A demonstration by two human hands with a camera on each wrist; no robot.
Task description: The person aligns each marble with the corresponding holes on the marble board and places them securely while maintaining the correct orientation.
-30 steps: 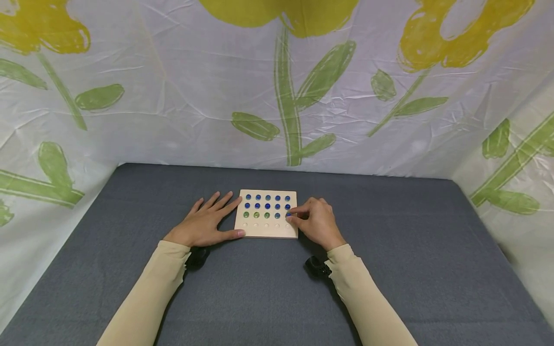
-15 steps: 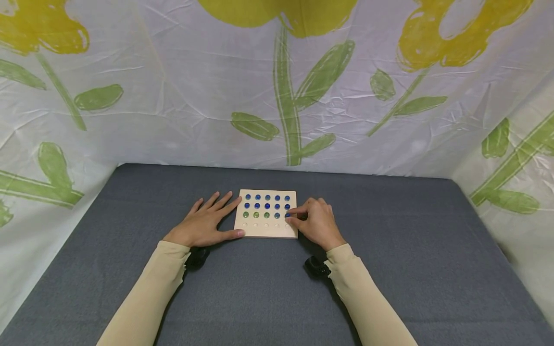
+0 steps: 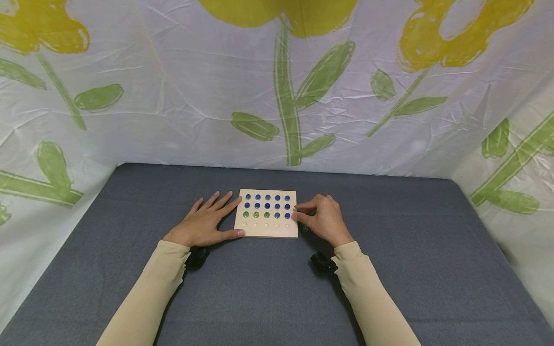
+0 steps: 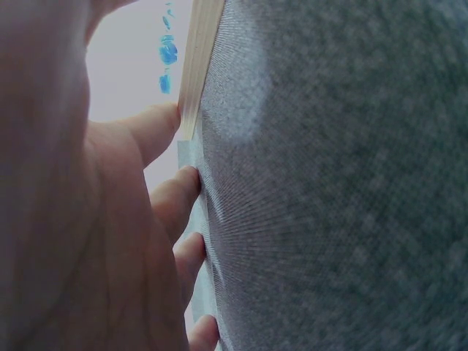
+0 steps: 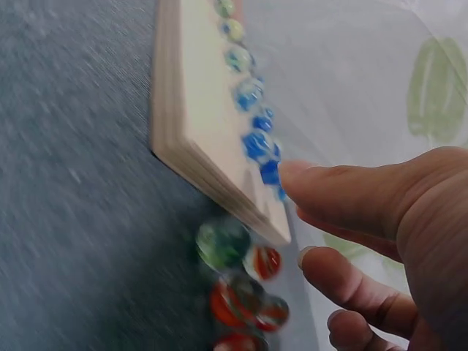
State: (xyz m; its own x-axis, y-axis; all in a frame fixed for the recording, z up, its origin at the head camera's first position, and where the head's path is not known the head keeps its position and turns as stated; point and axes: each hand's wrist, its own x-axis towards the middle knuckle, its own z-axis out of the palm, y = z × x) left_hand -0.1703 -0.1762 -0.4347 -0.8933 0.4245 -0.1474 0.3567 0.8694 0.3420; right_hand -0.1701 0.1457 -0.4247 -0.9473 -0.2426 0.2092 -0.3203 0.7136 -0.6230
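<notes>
A pale wooden board (image 3: 264,233) lies on the table, its three far rows filled with marbles. Blue marbles (image 3: 267,206) fill the two far rows; the third has green marbles (image 3: 256,215) at left and blue ones at right. Shallow hollows (image 3: 267,225) line the near row. My left hand (image 3: 201,228) spreads its fingers, index and thumb touching the board's left side. At the right edge, my right hand (image 3: 322,218) holds its thumb and index finger apart beside the row-end blue marble (image 3: 287,216). Beneath it, the right wrist view shows a green marble (image 5: 223,243) and several red-streaked marbles (image 5: 262,262).
Dark grey cloth (image 3: 259,298) covers the table. A white curtain (image 3: 186,96) printed with yellow flowers and green leaves hangs behind and along both sides. Black wrist cameras sit under the left cuff (image 3: 173,254) and the right cuff (image 3: 346,254).
My right hand has let go of the blue marble at the third row's right end and moved a little right, off the board. The left hand and board have stayed put.
</notes>
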